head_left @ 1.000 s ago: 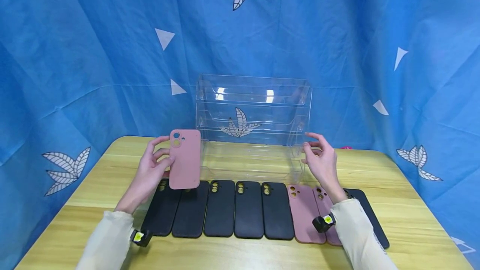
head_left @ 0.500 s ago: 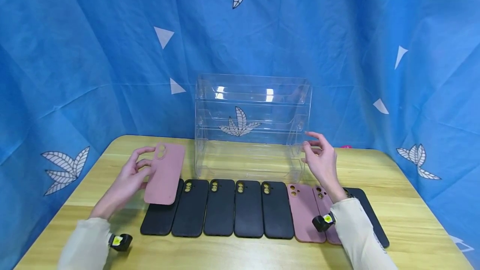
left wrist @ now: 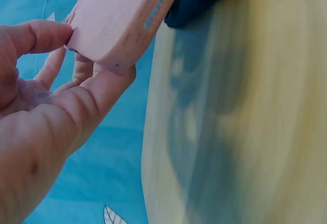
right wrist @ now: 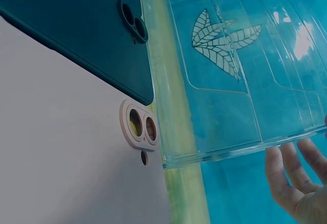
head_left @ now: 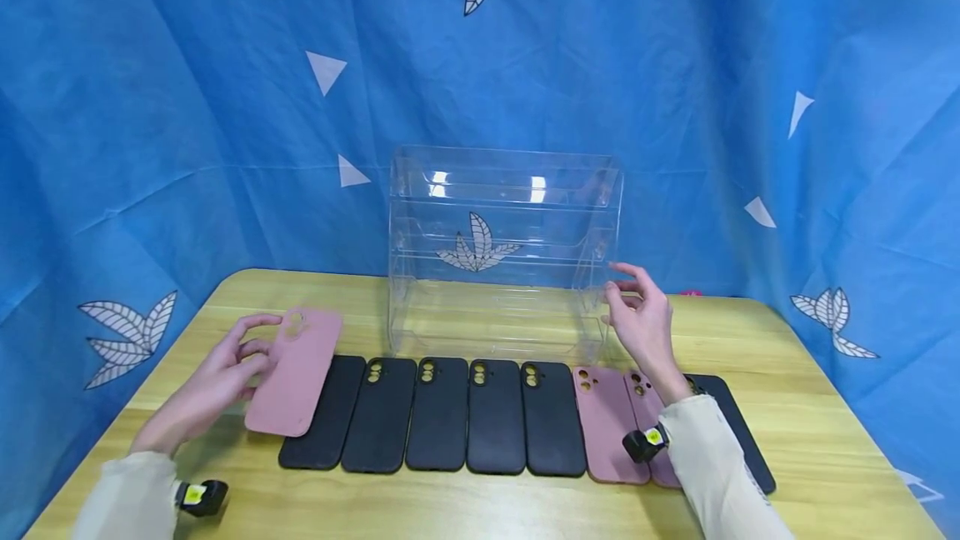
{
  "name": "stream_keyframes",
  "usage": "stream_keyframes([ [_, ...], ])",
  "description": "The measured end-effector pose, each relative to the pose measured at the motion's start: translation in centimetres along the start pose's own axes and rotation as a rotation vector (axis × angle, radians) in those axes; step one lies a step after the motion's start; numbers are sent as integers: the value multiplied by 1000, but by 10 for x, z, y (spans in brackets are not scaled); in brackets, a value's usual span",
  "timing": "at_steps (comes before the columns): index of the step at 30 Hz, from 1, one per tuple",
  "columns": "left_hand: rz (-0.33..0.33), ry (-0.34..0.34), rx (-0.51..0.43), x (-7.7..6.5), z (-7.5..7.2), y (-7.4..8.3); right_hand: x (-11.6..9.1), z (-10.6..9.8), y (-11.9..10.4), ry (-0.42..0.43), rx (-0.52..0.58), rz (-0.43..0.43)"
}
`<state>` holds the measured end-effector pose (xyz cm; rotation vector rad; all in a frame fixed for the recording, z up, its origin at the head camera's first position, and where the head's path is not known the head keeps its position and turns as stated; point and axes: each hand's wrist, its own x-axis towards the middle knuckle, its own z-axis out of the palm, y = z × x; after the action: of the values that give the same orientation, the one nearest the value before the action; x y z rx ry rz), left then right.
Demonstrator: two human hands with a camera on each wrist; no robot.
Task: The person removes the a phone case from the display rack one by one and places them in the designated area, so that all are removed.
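Observation:
A pink phone case (head_left: 296, 373) is pinched in my left hand (head_left: 213, 377), tilted above the leftmost black phone case (head_left: 337, 419) and partly covering it. In the left wrist view, thumb and fingers grip one end of the pink phone case (left wrist: 117, 20). My right hand (head_left: 641, 319) is at the right side of a clear tiered display rack (head_left: 495, 348). Its fingers are bent loosely, with nothing held between them. In the right wrist view, the fingertips (right wrist: 275, 155) lie against or very close to the rack's side edge; contact is hard to tell.
A row of phone cases lies along the wooden table (head_left: 450, 511): several black ones (head_left: 495, 423), then two pink ones (head_left: 611, 423). Another black case (head_left: 738, 432) is at the right end, partly under the right forearm. A blue patterned cloth (head_left: 225, 107) hangs behind.
My left hand has carried the pink phone case left and down toward the table, away from the rack, and the case has tilted. The right hand stays at the rack's side.

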<state>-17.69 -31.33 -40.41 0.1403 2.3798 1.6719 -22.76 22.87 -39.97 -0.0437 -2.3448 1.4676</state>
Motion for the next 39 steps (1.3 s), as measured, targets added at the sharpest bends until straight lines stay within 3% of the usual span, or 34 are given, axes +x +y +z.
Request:
stream_keyframes([
  [11,-101,-36,-11,-14,-26,-18,1,2,-1,3,1,-4],
  [22,-207,-99,53,-16,-31,-28,2,1,-4,4,8,2],
  [30,-240,-110,56,-17,-32,-32,1,1,-6,1,11,6],
  [39,-303,-58,240,-11,-28,-26,0,0,-4,-1,12,12],
])
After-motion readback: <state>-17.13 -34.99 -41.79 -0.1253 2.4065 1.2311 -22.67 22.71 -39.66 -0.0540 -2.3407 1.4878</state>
